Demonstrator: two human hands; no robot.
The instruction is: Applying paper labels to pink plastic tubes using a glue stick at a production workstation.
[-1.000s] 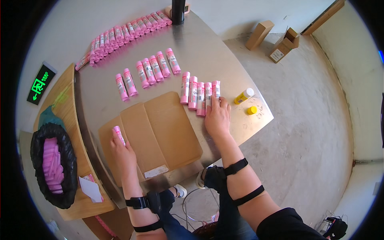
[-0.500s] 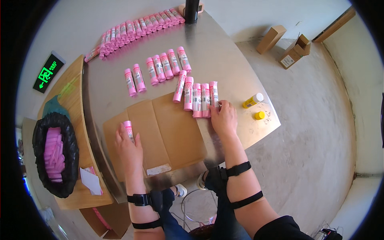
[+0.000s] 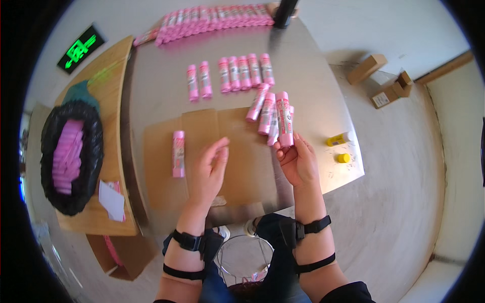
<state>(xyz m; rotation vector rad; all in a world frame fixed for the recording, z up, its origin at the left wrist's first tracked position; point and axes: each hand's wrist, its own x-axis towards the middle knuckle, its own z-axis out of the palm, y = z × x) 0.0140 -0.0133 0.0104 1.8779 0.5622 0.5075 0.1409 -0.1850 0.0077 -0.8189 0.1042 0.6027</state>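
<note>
My right hand (image 3: 299, 162) holds a pink roll with a printed paper band (image 3: 284, 121) upright by its lower end, in front of more rolls that it partly hides. Over the flattened cardboard sheet (image 3: 237, 166), my left hand (image 3: 211, 164) is empty, its fingers apart. One pink roll (image 3: 178, 154) lies alone on the sheet, left of that hand. Behind my right hand, a few rolls, among them a tilted roll (image 3: 257, 103), lie at the sheet's far right corner. Farther back on the metal table (image 3: 298, 55) lie a pair and a row of several banded rolls (image 3: 244, 72).
A long stack of pink rolls (image 3: 212, 22) lines the far edge near a black post (image 3: 285, 12). On the right are a yellow glue stick (image 3: 337, 139) and its cap (image 3: 343, 158). To the left, a black-lined bin (image 3: 94, 151) holds pink pieces. Cardboard boxes (image 3: 366, 69) stand on the floor.
My right hand has picked up a roll from the near group. My left hand has let go of its roll on the cardboard and moved right. The view has shifted.
</note>
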